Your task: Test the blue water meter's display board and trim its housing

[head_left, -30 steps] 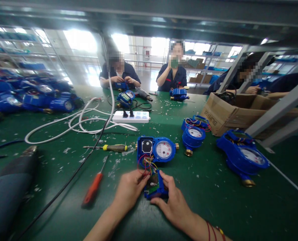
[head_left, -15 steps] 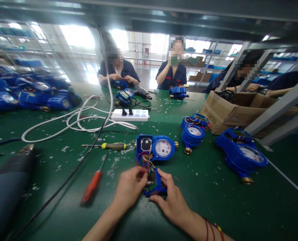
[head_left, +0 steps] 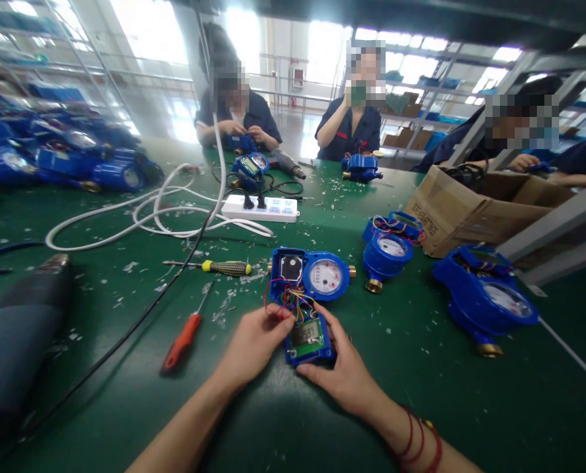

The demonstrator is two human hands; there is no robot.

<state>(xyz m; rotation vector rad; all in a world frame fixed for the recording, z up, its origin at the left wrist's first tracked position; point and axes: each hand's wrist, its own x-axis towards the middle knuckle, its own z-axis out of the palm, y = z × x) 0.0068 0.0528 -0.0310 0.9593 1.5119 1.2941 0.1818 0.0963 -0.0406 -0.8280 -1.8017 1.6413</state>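
Note:
A blue water meter (head_left: 325, 278) lies in front of me with its box part uncovered and coloured wires (head_left: 293, 297) coming out of it. The wires run to a blue display cover (head_left: 307, 336) holding a green circuit board and a lit-up grey screen with digits. My right hand (head_left: 345, 368) grips this cover along its right side and lower edge. At the cover's upper left, my left hand (head_left: 258, 341) has thumb and fingers closed together by the red wires; what exactly sits between the fingertips is hidden.
Left of the meter lie a yellow-black screwdriver (head_left: 226, 267), an orange screwdriver (head_left: 182, 345) and a heat gun (head_left: 20, 341). Behind are a white power strip (head_left: 259, 207) and looped cable. More meters (head_left: 386, 253) and a cardboard box (head_left: 450, 213) stand right. Co-workers sit opposite.
The display cover has tilted so its screen and digits now face me. Both hands have shifted slightly with it, and the whole view has moved a little.

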